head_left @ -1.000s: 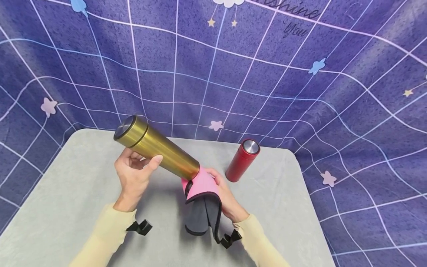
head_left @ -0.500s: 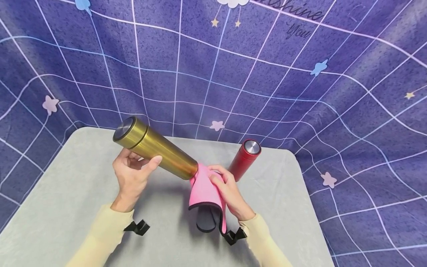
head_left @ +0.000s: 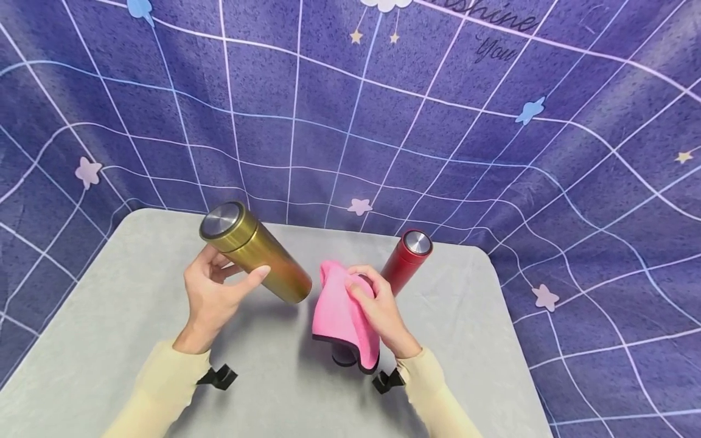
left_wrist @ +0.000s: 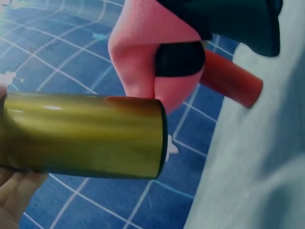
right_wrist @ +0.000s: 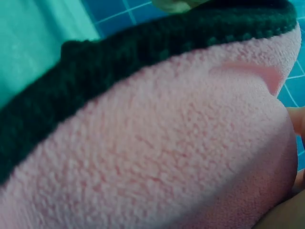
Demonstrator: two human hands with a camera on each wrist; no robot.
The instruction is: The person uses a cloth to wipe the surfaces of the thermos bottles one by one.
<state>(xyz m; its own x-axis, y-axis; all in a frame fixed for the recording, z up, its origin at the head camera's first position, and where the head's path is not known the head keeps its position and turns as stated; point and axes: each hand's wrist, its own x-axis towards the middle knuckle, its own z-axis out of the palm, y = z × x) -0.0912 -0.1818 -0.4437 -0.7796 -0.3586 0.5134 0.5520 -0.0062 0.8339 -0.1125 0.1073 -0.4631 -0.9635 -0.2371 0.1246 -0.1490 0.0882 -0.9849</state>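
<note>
My left hand [head_left: 212, 301] grips a gold thermos flask [head_left: 268, 258] by its side, thumb along the front. The flask tilts, its steel-topped lid at the upper left and its base toward the middle. To its right, my right hand [head_left: 387, 311] pinches a pink fleece piece with black edging [head_left: 338, 310], which hangs over the table with a dark flap below it. A gap shows between flask base and fleece in the head view. In the left wrist view the gold flask [left_wrist: 90, 136] overlaps the lower fold of the pink fleece [left_wrist: 138, 52], which has a dark opening.
Just behind my right hand a red thermos flask [head_left: 404, 266] stands on the grey-covered table [head_left: 454, 340]. A purple gridded curtain [head_left: 306, 134] with stars rises behind the table and along its sides. Each wrist wears a black camera mount.
The gold flask's base has moved left, away from the pink fleece, and the flask tilts more upright. My right hand has shifted right, and the fleece now hangs over most of its dark flaps.
</note>
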